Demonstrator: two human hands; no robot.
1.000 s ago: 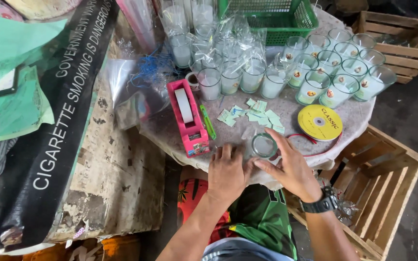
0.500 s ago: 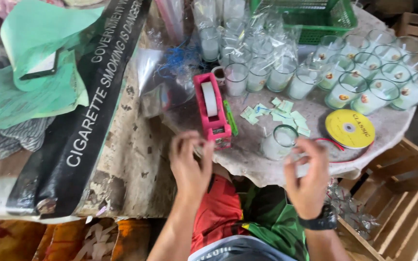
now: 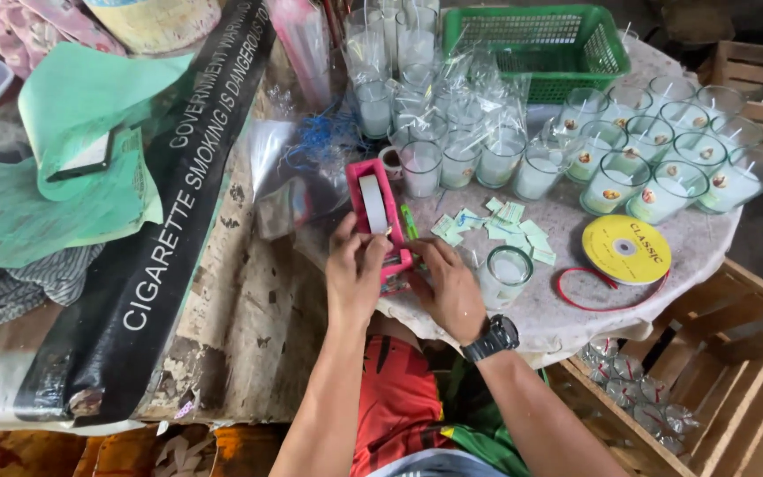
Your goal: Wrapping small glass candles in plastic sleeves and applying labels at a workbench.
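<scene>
I take the pink tape dispenser as my ref point. Both hands sit at its near end. Left hand is curled over the near end, fingers bent, touching the dispenser body; whether it pinches tape I cannot tell. Right hand, w/ black wristwatch, lies just right of the dispenser, fingers bent toward its near edge; grip contents hidden, so cannot tell.

Item in work, by my read: one glass candle cup standing alone just right of the right hand, apart from the rest. It looks filled w/ white wax, not wrapped.

Done so far, judged from layout: a cluster of cups in clear wrap stands beyond the dispenser; a group of green-tinted cups w/ round stickers sits far right of it. Wrapped bundles also show in the wooden crate below-right.

Left to do: plain unwrapped cups just beyond the dispenser, approx. a handful, plus the single cup.

Supplies: small pale green paper slips right of the dispenser; yellow ribbon spool w/ red ribbon further right; green basket well beyond. Stage: mid-run, est.
</scene>
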